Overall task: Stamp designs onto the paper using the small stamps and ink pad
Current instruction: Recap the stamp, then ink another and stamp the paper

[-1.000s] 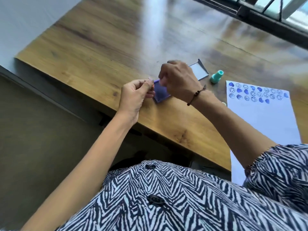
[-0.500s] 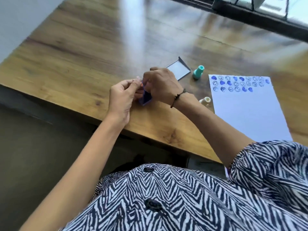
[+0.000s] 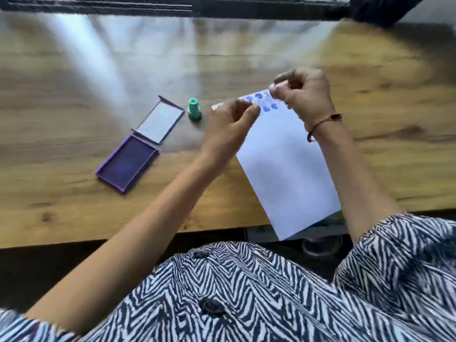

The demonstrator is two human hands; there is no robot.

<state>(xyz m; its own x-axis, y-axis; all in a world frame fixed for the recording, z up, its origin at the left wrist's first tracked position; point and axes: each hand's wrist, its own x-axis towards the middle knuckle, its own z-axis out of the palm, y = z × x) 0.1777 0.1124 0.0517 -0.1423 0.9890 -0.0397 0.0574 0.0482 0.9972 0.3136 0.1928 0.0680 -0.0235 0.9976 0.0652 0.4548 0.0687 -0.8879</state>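
Nearest the camera is a zebra-striped shirt (image 3: 246, 292), with both bare forearms reaching out over the near edge of the wooden table (image 3: 74, 206). Half a second ago both hands were together at the ink pad; now they have moved right and hover above the far end of the paper (image 3: 286, 174), and the pad is left uncovered.

The left hand (image 3: 229, 127) has its fingers curled with thumb and fingertips close together; whether it holds anything cannot be told through the blur. The right hand (image 3: 306, 95), with a thin bracelet (image 3: 320, 124) at the wrist, pinches a small pale object, probably a stamp, though the blur leaves that unsure. It sits just above the blue prints (image 3: 261, 102) at the top of the sheet.

The one sheet of paper lies at an angle, its near corner overhanging the table edge. To its left stands one teal stamp (image 3: 194, 110), upright. Further left lies one purple ink pad (image 3: 127, 165), its lid (image 3: 160, 123) hinged open and lying flat beyond it.

The table is brown wood with a bright glare streak across it. Beyond its far edge runs a dark window frame (image 3: 123, 6).
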